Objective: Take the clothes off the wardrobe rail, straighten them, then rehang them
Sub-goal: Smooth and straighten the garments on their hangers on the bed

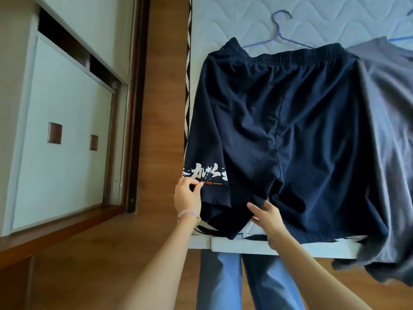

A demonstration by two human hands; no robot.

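Observation:
Dark navy shorts (279, 121) lie spread flat on the white quilted mattress (335, 21), waistband at the far end. White lettering and an orange line mark the left leg near its hem. My left hand (187, 195) pinches the outer hem edge of that left leg. My right hand (267, 217) rests flat with fingers spread on the inner hem of the same leg, near the crotch. A purple wire hanger (280, 38) lies on the mattress beyond the waistband, partly hidden under the shorts.
A grey garment (388, 139) lies to the right of the shorts and droops over the bed's near edge. A white sliding-door wardrobe (64, 139) stands at the left across a strip of wooden floor (161, 108). My blue trousers show below the bed edge.

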